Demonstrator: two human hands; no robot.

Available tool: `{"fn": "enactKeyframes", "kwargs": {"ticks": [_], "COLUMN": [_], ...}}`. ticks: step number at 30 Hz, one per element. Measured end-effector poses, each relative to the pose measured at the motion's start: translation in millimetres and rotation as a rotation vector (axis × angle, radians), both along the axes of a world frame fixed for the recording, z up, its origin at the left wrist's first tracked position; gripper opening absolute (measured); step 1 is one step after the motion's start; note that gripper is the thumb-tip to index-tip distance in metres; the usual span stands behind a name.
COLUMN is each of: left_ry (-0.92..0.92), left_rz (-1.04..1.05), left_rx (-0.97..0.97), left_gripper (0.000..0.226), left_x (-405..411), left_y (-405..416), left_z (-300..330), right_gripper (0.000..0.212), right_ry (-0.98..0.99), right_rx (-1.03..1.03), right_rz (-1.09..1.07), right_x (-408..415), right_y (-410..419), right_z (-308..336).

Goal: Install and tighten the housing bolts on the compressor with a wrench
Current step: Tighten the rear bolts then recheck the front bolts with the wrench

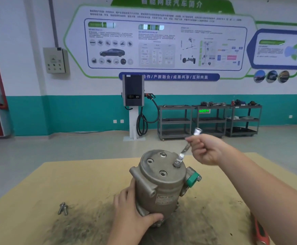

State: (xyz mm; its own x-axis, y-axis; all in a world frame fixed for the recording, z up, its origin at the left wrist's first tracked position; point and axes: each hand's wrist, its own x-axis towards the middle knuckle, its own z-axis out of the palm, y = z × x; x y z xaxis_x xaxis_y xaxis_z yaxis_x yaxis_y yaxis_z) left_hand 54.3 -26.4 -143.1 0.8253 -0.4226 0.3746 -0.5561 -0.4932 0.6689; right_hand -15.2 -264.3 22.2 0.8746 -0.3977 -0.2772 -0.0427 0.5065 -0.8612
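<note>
Left hand [132, 212] gripping compressor [161, 184], right hand [205, 149] gripping wrench [184, 150]

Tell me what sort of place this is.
Probably an automotive training workshop: a dark wall-side EV charging unit with black cable, grey metal tool carts along the wall, and a large green-bordered car-technology wall poster.

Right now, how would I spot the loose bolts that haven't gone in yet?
Start at the grey compressor standing on the tan table, steadied by the left hand. Look to its left, across the dark smudged patch: two silvery loose bolts lie crossed there. They are the only small metal parts lying on the tabletop.
</note>
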Motion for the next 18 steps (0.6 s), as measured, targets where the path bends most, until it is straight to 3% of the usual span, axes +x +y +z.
{"fn": "enactKeyframes", "kwargs": {"ticks": [3,6,10,12,14,15,18], "left_ry": [0.023,-0.007,-0.058,-0.054,-0.029,-0.01,-0.073], "left_rz": [0.012,-0.001,-0.014,-0.004,-0.043,-0.066,-0.046], "left_rx": [0.038,-0.009,-0.087,-0.094,-0.122,-0.152,-0.125], "left_gripper": [0.142,0.14,0.121,0.116,0.114,0.112,0.106], "left_x": [4,4,-1,-3,-6,-8,-6], "left_y": [-1,0,5,7,7,7,7], "left_z": [1,0,-3,-3,0,1,1], "right_gripper": [0.024,0.029,0.022,0.018,0.023,0.024,0.011], "right_ry": [-0.263,-0.531,-0.562,-0.651,-0.713,-0.654,-0.222], "right_rx": [0.135,0.004,-0.827,-1.249,-1.582,-1.696,-1.971], "right_rz": [-0.106,-0.294,-0.518,-0.5,-0.352,-0.232,0.075], "right_x": [-36,-70,-99,-95,-83,-74,-38], "right_y": [9,38,90,111,122,127,147], "right_z": [-38,-71,-99,-92,-76,-63,-15]}}
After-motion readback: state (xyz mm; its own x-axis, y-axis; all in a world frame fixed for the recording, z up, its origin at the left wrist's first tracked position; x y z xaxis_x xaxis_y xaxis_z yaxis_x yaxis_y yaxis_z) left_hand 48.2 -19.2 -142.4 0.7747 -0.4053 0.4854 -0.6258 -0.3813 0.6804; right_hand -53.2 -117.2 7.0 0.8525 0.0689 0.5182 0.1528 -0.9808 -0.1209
